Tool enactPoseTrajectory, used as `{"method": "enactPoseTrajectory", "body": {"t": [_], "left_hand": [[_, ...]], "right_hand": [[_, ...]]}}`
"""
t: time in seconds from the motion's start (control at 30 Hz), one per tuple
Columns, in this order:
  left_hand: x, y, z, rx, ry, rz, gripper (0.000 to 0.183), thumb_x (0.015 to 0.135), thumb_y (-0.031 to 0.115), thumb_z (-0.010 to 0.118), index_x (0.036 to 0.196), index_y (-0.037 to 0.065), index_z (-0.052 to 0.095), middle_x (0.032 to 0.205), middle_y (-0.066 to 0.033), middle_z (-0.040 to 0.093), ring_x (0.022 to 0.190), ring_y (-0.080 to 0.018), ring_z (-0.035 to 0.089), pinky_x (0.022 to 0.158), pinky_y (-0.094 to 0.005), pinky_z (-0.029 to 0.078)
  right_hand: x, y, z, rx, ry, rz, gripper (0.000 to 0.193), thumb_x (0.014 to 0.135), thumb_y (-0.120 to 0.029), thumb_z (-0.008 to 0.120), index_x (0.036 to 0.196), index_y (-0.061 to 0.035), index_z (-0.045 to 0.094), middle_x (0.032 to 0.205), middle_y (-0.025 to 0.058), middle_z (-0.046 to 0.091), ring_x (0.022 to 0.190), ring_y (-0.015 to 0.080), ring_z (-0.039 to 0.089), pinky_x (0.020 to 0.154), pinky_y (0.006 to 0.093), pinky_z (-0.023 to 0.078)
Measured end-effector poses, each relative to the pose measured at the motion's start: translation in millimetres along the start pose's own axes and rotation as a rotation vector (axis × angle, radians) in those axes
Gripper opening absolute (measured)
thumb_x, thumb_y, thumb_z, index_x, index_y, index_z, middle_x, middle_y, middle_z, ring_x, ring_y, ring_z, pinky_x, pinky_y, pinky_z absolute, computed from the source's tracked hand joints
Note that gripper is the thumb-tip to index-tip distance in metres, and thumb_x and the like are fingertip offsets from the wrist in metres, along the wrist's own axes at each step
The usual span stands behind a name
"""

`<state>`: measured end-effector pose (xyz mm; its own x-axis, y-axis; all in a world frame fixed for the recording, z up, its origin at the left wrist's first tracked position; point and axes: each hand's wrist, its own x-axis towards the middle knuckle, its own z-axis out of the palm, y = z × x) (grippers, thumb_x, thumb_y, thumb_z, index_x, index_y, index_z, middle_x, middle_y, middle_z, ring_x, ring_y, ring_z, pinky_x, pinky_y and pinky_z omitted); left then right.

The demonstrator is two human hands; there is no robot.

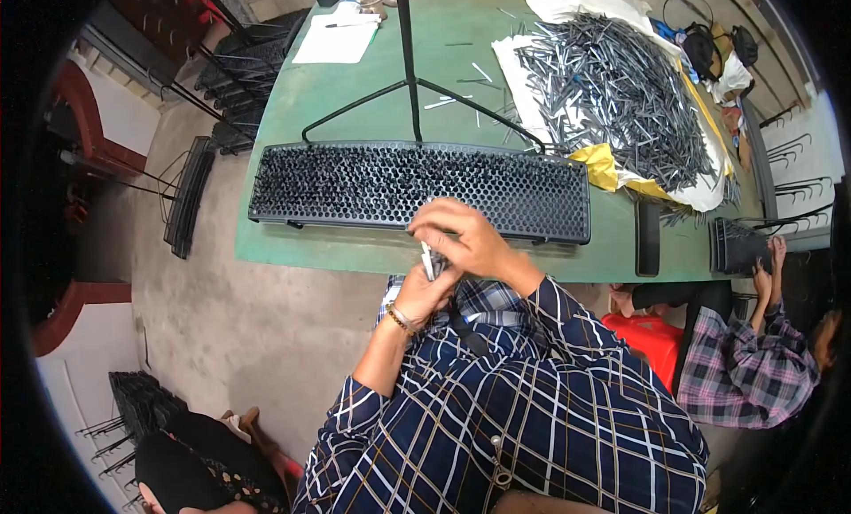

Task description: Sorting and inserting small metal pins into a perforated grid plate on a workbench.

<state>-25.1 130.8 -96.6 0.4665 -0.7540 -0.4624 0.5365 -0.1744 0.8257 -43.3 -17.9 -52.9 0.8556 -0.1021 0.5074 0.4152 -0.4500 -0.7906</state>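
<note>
My left hand [418, 298], with a beaded bracelet at its wrist, is closed around a small bundle of thin grey and white strips [432, 264]. Just above it, my right hand [470, 241] has its fingers bent together at the front edge of the rack; whatever they pinch is hidden. Lying in front of me is a long black perforated rack [541, 195] with a tall rod handle [409, 57]. Dark pieces stand in many holes across its left and middle. Holes toward its right end look flatter.
A heap of thin dark strips [620, 97] lies on a white and yellow sack on the green table [372, 106]. Loose strips, white paper [339, 39] and a black tray [648, 239] are there too. A co-worker [745, 363] handles another rack at right; another person [204, 461] is lower left.
</note>
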Motion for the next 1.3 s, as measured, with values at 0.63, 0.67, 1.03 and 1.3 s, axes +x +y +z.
{"method": "enactPoseTrajectory", "body": {"t": [0.63,0.67,1.03,1.3], "left_hand": [[-24,12,-17,-0.257,-0.072,-0.002,0.016,0.095,0.023,0.051,0.089,0.008,0.048,0.075,-0.0002,0.046,0.053,-0.0039,0.034,0.038,-0.0161,0.025],[-23,11,-17,-0.272,-0.068,-0.007,0.017,0.094,0.024,0.051,0.090,0.008,0.049,0.074,0.0001,0.045,0.053,-0.0040,0.034,0.039,-0.0160,0.026],[-30,-11,-29,-0.163,0.023,-0.022,0.020,0.093,0.024,0.055,0.096,0.004,0.054,0.078,-0.0012,0.051,0.059,-0.0059,0.045,0.041,-0.0174,0.032],[-27,-16,-37,-0.204,0.132,-0.024,0.019,0.092,0.023,0.057,0.090,0.004,0.055,0.075,-0.0011,0.051,0.057,-0.0053,0.045,0.038,-0.0168,0.033]], "right_hand": [[-30,31,-1,-0.607,-0.115,-0.225,0.026,0.072,-0.010,0.056,0.095,0.0005,0.061,0.096,0.0081,0.057,0.085,0.0223,0.056,0.075,0.0330,0.047],[-30,29,-2,-0.622,-0.101,-0.244,0.026,0.072,-0.009,0.056,0.095,0.0001,0.061,0.096,0.0080,0.057,0.085,0.0225,0.056,0.075,0.0329,0.047],[-71,24,29,-0.764,-0.122,0.068,0.022,0.078,-0.010,0.061,0.098,0.0004,0.060,0.075,0.0077,0.057,0.063,0.0230,0.061,0.055,0.0330,0.047],[-78,33,37,-0.772,-0.098,0.135,0.023,0.081,-0.011,0.057,0.100,0.0014,0.060,0.074,0.0103,0.056,0.061,0.0254,0.061,0.053,0.0348,0.048]]}}
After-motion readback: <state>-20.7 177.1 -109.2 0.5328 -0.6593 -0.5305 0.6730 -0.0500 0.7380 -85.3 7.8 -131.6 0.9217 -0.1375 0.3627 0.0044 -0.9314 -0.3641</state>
